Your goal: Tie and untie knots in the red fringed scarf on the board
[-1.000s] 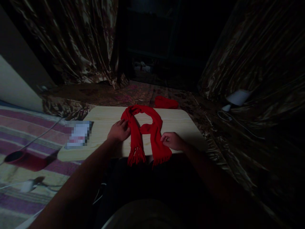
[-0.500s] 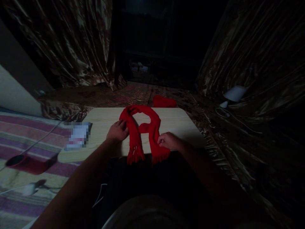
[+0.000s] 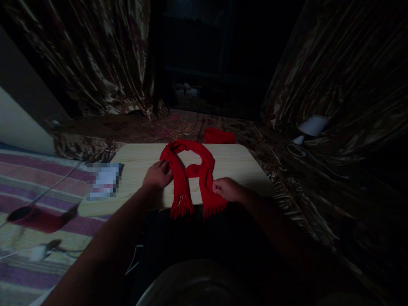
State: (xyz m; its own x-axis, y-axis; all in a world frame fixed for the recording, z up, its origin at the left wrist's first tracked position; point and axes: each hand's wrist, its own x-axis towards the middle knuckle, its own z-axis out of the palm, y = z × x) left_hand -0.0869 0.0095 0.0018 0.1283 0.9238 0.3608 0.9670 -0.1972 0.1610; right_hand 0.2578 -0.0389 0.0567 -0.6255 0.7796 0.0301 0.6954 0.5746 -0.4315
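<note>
A red scarf (image 3: pixel 207 163) with fringed ends lies in a loop on a small pale wooden table (image 3: pixel 137 159). Both fringed ends point toward me and hang slightly over the near edge. My left hand (image 3: pixel 158 174) rests at the scarf's left side, its loosely bent fingers lying on the cloth. At the right side, my right hand (image 3: pixel 225 189) has its fingers curled closed at the edge of the scarf's right end. Their undersides are hidden.
Another red cloth item (image 3: pixel 219 136) lies beyond the table's far edge. A blurred white packet (image 3: pixel 105 180) sits on the table's left. A red container (image 3: pixel 41 220) lies on the striped cover (image 3: pixel 38 174). A white lamp (image 3: pixel 314 125) with a cord stands right; curtains (image 3: pixel 111 63) hang behind.
My right hand has shifted very slightly to the right along the scarf's edge. The left hand and the scarf look almost the same.
</note>
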